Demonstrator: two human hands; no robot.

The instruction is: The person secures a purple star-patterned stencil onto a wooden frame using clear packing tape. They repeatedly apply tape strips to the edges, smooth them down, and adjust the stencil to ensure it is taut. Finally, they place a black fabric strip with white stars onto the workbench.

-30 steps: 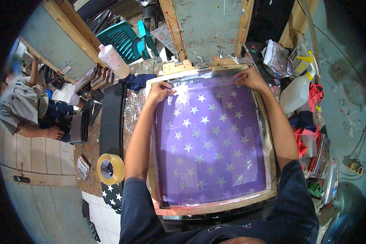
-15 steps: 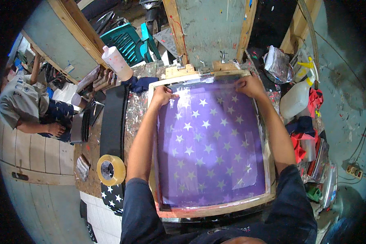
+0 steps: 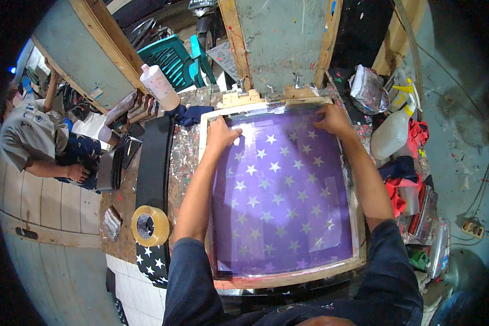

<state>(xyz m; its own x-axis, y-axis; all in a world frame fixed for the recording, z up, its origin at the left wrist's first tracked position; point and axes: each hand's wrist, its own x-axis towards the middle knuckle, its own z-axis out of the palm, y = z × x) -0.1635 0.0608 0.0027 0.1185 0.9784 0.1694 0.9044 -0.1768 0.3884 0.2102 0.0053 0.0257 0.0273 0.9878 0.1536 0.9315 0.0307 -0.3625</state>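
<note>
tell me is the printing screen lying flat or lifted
Flat: the purple star screen lies level on the table, both hands pressing its far edge.

Passage: black board (image 3: pixel 153 163) left of printing screen (image 3: pixel 280 201) lay bare; white jug (image 3: pixel 392 135), red rags (image 3: pixel 396 195) crowded right; squeeze bottle (image 3: pixel 160 87), tape roll (image 3: pixel 150 225) stood leftward.

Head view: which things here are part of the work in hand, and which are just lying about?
In hand: left hand, right hand, purple star-patterned screen in its wooden frame.

Lying about: tape roll, squeeze bottle, white jug, red rags.
</note>
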